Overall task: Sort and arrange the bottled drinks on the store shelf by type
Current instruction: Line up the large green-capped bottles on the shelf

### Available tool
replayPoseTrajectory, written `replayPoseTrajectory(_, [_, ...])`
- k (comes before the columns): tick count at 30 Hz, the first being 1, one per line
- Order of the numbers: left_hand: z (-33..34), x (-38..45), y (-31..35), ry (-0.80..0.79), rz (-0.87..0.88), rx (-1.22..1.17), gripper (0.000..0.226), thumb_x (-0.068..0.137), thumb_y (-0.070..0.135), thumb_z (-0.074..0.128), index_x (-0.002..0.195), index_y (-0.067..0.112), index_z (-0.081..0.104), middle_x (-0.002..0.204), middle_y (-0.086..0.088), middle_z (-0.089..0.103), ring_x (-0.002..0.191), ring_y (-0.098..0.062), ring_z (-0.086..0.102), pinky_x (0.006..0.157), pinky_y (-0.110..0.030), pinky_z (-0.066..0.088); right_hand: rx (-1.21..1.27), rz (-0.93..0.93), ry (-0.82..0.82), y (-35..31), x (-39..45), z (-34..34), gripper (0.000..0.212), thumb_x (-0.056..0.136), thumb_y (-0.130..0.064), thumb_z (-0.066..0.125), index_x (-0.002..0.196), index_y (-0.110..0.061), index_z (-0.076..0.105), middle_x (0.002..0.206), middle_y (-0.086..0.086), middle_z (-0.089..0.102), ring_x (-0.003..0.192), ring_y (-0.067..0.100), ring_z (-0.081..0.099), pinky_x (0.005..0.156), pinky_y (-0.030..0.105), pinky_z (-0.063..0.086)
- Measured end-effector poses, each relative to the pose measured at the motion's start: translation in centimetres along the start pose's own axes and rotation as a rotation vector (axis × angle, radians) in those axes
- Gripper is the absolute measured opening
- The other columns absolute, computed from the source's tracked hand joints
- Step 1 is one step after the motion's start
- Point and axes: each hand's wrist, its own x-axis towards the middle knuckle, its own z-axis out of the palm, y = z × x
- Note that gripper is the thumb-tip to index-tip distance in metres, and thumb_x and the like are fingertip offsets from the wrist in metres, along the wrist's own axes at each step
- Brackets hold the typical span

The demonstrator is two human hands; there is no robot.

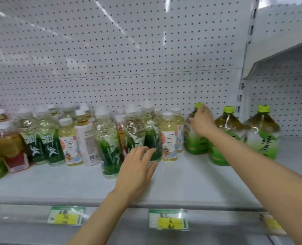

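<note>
Shelf (191, 177): white, backed by a perforated panel (129, 59); price tags (168, 219) are clipped along the front rail at 6 o'clock.

Small bottles, 9 to 12 o'clock: a mixed, crowded group is stood upright. Clear bottles with dark green bamboo-leaf labels (48, 138) are interspersed with pale yellow tea bottles (168, 137), one white-wrapped bottle (87, 140) and an amber drink with a red label (14, 149) at the far 9 o'clock end.

Large green tea bottles, 2 to 3 o'clock: three with lime caps are set in a row, upright, just beside one another; the rightmost (260, 133) and middle (226, 131) are untouched.

Left hand (138, 167): placed at centre, fingers curled round the lower part of a bamboo-label bottle (152, 131), thumb on its right side; the bottle is stood on the shelf, touching its neighbours.

Right hand (202, 121): reached across to 1 o'clock, laid against the shoulder of the leftmost large bottle (195, 138), just under its cap. The fingers appear bent about the neck, though a firm hold cannot be confirmed through the blur.
</note>
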Motion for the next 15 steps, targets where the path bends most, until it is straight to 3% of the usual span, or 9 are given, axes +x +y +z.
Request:
replayPoseTrajectory(2, [-1.3, -1.2, -2.2, 0.009, -0.018, -0.025, 0.047, 0.101, 0.043, 0.040, 0.133, 0.015, 0.060, 0.123, 0.000, 0.059, 0.111, -0.020, 0.055, 0.093, -0.032, 0.047, 0.036, 0.160, 0.048, -0.3, 2.4, 0.8, 0.084, 0.099, -0.029, 0.050, 0.152, 0.004, -0.007, 0.156, 0.026, 0.023, 0.144, 0.039, 0.023, 0.118, 0.050, 0.026])
replayPoseTrajectory(5, [-2.7, -2.6, -5.5, 0.025, -0.054, -0.054, 0.047, 0.100, 0.044, 0.039, 0.133, 0.017, 0.060, 0.124, 0.003, 0.058, 0.112, -0.016, 0.054, 0.093, -0.030, 0.049, 0.060, 0.216, 0.205, -0.2, 4.1, 1.6, 0.064, 0.100, -0.024, 0.047, 0.148, 0.006, 0.017, 0.141, 0.026, 0.044, 0.128, 0.042, 0.045, 0.105, 0.051, 0.040])
replayPoseTrajectory(8, [-3.1, -3.6, -7.8, 0.030, -0.065, -0.075, 0.044, 0.101, 0.042, 0.040, 0.132, 0.018, 0.060, 0.124, 0.004, 0.059, 0.111, -0.015, 0.056, 0.091, -0.030, 0.051, 0.024, 0.183, 0.300, -0.3, 3.6, 1.9, 0.055, 0.102, -0.032, 0.045, 0.141, 0.002, 0.030, 0.137, 0.025, 0.048, 0.122, 0.043, 0.048, 0.097, 0.052, 0.044])
replayPoseTrajectory(12, [-2.9, -3.7, -8.3, 0.047, -0.047, -0.126, 0.043, 0.101, 0.039, 0.040, 0.129, 0.017, 0.062, 0.122, 0.002, 0.061, 0.109, -0.017, 0.057, 0.090, -0.031, 0.051, -0.236, 0.098, 0.382, -1.1, 1.4, 1.2, 0.063, 0.098, -0.052, 0.043, 0.132, 0.001, 0.041, 0.128, 0.022, 0.053, 0.116, 0.040, 0.050, 0.087, 0.049, 0.047])
replayPoseTrajectory(15, [-2.9, -3.0, -7.9, 0.056, -0.039, -0.161, 0.044, 0.101, 0.040, 0.040, 0.130, 0.017, 0.062, 0.123, 0.003, 0.062, 0.110, -0.015, 0.057, 0.091, -0.029, 0.049, -0.195, 0.071, 0.417, -2.1, -0.2, 1.0, 0.066, 0.094, -0.058, 0.047, 0.130, -0.002, 0.045, 0.127, 0.021, 0.053, 0.116, 0.038, 0.050, 0.087, 0.048, 0.048])
